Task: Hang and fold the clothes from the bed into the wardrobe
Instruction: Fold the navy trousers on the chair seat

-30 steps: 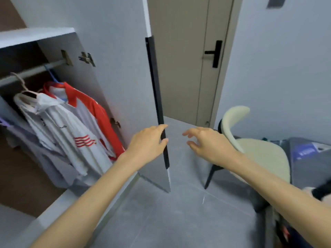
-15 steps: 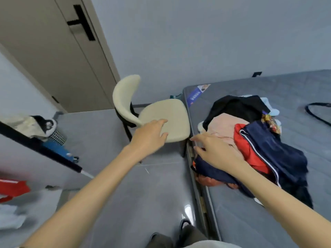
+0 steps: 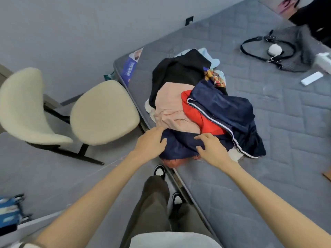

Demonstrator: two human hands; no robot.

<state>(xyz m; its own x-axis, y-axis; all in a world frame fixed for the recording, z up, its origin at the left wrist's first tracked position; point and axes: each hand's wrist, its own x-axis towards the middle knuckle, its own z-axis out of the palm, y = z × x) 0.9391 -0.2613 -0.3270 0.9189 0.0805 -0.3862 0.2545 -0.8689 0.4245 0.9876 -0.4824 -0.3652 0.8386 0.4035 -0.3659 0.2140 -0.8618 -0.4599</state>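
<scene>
On bed [image 3: 286, 140] edge: pile [image 3: 170, 108] of clothes
Left grip [image 3: 150, 142]: fingers curled onto navy garment [image 3: 180, 144]
Right grip [image 3: 209, 149]: curled, pinching same garment
Beside bed: chair [image 3: 103, 111]

One head-worn camera looks steeply down, close over the bed [image 3: 268, 158].

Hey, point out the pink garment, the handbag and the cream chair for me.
pink garment [image 3: 170, 108], head view, on its crumpled middle in the pile.
handbag [image 3: 299, 56], head view, on the bag's body beside the black strap.
cream chair [image 3: 103, 111], head view, on the middle of the seat.
</scene>
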